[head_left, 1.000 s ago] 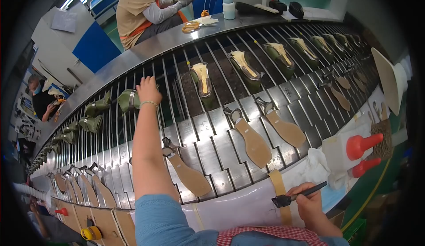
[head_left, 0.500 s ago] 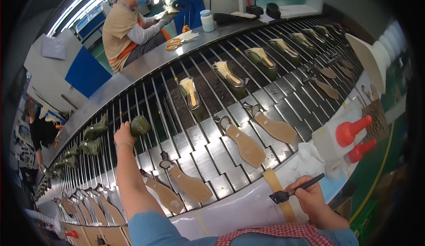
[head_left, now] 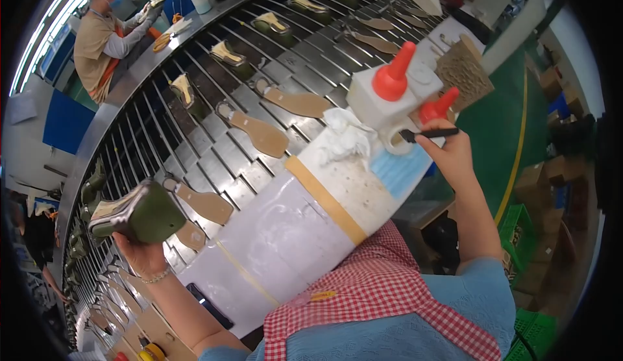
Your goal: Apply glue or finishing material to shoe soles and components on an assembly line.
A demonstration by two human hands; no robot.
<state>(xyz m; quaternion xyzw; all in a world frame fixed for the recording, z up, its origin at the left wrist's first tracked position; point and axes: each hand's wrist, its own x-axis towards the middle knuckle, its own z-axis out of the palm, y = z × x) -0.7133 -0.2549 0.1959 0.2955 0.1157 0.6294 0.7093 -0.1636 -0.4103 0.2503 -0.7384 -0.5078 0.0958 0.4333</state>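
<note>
My left hand (head_left: 141, 257) grips a dark green shoe last (head_left: 150, 218) with its underside tipped up, raised beside the rack's near edge. Over at the right, my right hand (head_left: 449, 152) is closed round the black handle of a brush (head_left: 433, 133). The brush's tip is in the mouth of a small white round pot (head_left: 393, 139), so its bristles are mostly hidden. Next to the pot stand white glue bottles with red cone nozzles, one nozzle tall (head_left: 393, 74) and one partly behind my hand (head_left: 439, 106). A crumpled white cloth (head_left: 342, 137) lies beside them.
Tan soles (head_left: 259, 134) lie on the slatted metal conveyor (head_left: 214, 147), with several more lasts (head_left: 185, 93) beyond. A phone (head_left: 209, 306) rests at the white work surface's (head_left: 259, 257) near edge. Across the conveyor sits a person (head_left: 104, 46) in a mask.
My left hand has lifted the green last off the rack and brought it nearer. The brush in my right hand has moved away to the pot by the red nozzles. The view has turned right.
</note>
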